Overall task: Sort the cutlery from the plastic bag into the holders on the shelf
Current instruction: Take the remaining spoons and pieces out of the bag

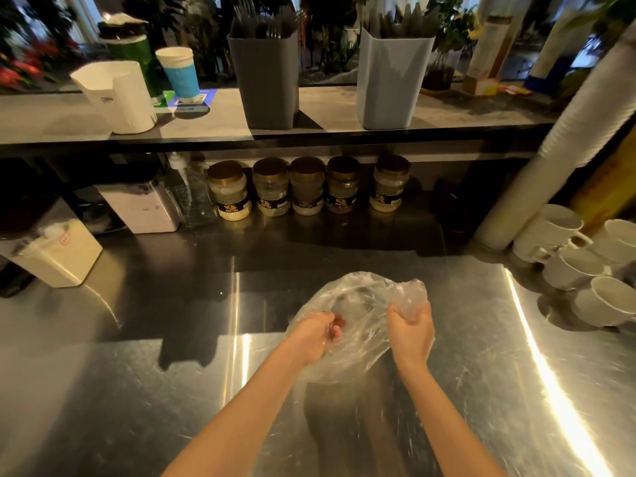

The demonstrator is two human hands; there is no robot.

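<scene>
My left hand (315, 333) pinches the clear plastic bag (358, 304) at its near edge. My right hand (411, 333) clenches its bunched end, which points up. The bag stretches crosswise between them, over the steel counter (137, 390). On the shelf (344, 108) beyond, the grey holder (265, 84) and the pale-blue holder (389, 80) stand upright.

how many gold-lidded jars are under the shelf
5, in one row on the counter beneath the shelf, left to right: jar one, jar two, jar three, jar four, jar five. More could be hidden in the dark behind them.
</scene>
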